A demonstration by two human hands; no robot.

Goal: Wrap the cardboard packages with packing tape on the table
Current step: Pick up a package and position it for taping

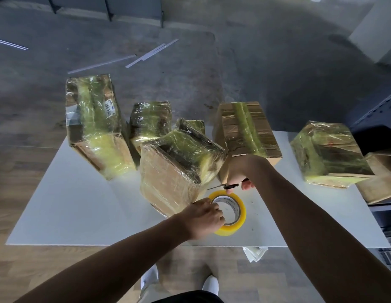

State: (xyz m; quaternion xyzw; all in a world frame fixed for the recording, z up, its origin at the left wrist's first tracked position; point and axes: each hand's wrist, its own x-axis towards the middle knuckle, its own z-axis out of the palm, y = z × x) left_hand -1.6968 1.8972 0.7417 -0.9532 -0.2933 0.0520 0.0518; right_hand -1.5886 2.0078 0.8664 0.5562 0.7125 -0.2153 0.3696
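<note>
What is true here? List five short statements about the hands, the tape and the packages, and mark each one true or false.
1. The left hand grips the tape roll. True.
2. The scissors lie loose on the table. False: the right hand holds them, just beyond the roll.
3. The tape roll sits on top of a package. False: it is low over the table, beside the nearest package.
4. The tall package at the left is covered in glossy clear tape. True.
5. The tape roll is blue. False: it is yellow.
</note>
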